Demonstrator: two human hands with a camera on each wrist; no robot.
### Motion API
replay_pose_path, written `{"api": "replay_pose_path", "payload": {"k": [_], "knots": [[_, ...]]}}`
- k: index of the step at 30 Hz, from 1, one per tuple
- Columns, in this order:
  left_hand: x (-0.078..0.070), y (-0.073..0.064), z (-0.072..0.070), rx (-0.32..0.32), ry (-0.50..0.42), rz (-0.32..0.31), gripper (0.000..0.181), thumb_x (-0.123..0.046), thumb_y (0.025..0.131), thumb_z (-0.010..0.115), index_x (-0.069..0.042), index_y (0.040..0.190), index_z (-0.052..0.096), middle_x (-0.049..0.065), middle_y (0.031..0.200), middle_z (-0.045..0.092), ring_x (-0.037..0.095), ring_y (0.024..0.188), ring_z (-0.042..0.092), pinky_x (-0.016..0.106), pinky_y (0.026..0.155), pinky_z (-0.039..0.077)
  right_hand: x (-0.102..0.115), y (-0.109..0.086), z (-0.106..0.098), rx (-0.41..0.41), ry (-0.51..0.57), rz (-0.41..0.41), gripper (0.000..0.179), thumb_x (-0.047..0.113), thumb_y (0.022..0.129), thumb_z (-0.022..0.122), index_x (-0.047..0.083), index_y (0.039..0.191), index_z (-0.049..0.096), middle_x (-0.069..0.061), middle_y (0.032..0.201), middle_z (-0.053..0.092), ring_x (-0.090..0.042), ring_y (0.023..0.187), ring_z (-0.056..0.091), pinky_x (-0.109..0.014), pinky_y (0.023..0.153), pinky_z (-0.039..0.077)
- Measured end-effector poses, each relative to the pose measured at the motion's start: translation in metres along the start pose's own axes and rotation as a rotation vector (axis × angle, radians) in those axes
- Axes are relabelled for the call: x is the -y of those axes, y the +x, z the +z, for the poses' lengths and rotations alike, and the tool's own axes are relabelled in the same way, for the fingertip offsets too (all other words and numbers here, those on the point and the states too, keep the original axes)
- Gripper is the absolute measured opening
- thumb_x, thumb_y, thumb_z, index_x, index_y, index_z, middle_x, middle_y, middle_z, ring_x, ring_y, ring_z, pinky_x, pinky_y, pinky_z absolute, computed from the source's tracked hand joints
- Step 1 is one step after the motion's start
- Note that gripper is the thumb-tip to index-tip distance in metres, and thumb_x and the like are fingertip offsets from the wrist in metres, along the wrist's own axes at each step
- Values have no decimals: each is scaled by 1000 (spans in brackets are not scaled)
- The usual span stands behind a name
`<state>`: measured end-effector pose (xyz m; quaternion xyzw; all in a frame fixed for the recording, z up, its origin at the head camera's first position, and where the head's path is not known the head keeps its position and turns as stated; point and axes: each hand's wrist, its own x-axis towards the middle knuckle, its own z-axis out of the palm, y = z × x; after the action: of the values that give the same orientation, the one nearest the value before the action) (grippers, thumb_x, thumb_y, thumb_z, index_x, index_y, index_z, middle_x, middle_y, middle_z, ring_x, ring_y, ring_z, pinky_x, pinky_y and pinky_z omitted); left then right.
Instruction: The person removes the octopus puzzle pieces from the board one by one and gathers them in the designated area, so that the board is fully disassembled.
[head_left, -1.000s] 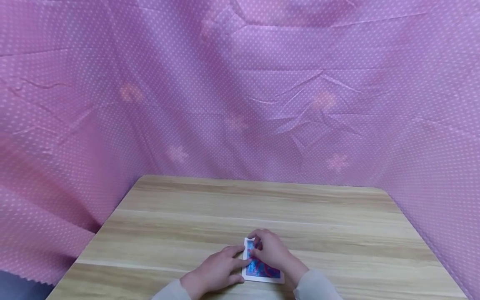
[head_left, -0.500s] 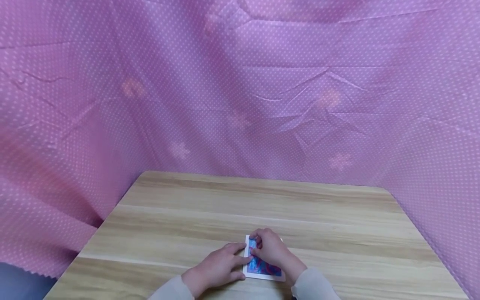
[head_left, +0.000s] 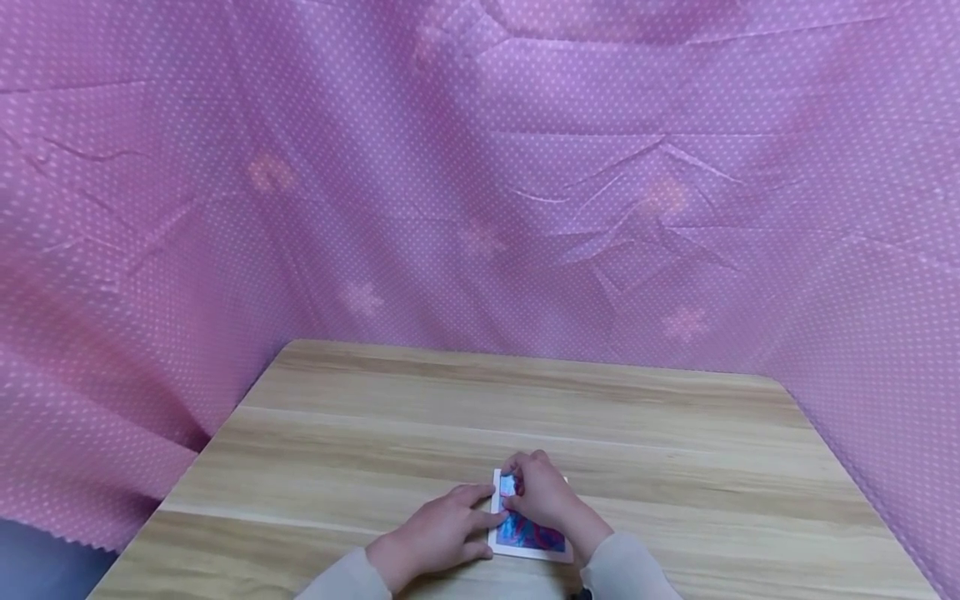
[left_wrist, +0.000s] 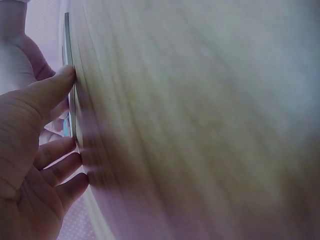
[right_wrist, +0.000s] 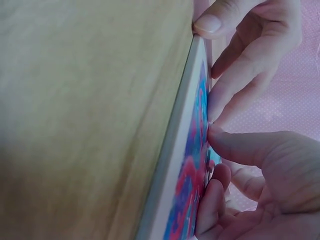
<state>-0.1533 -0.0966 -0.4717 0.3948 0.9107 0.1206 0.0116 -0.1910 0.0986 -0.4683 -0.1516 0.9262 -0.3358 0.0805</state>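
Observation:
A flat white-framed panel [head_left: 525,542] with a glossy blue and pink swirled picture lies on the wooden table. My left hand [head_left: 446,533] rests along its left side, fingers spread and nearly straight. Its thumb [right_wrist: 207,24] touches the near corner, and one fingertip lies over the picture. Bent over the panel's upper part, my right hand [head_left: 546,498] has curled fingers and a lowered thumb [right_wrist: 220,142]. Between thumb and fingers shows a small bluish piece [right_wrist: 214,156] at the picture's surface. The right hand covers the panel's upper right.
The light wood-grain table [head_left: 360,433] stretches around the panel, with rounded far corners. Pink dotted cloth [head_left: 480,208] with pale flowers hangs behind and along both sides.
Both hands keep nearly the same places on the panel. The right hand's fingers shift slightly upward over the picture. The head view has tilted and drifted a little.

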Motion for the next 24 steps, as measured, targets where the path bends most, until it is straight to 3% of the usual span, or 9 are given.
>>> {"api": "replay_pose_path", "payload": {"k": [7,17,24], "knots": [[0,1,0,-4,5,4,46,-41,88,65,-24,130,60,13,138,48,25,125,46,37,96,44,-3,1,1,-30,32,-19,32,7,78,77,15,103,59,-5,97,53,-20,84,55,-47,79,51],[0,1,1,-6,3,-7,48,-43,87,65,-24,131,59,12,139,47,24,124,46,36,97,43,-6,-2,-4,-76,91,-35,18,0,85,65,15,94,62,2,83,53,-16,80,54,-40,75,49],[2,3,3,6,-14,-11,47,-42,88,65,-23,131,59,12,140,47,25,125,45,38,98,43,-14,-5,-14,-41,215,-68,17,2,87,64,15,97,62,3,83,57,-18,83,58,-42,75,50]]}}
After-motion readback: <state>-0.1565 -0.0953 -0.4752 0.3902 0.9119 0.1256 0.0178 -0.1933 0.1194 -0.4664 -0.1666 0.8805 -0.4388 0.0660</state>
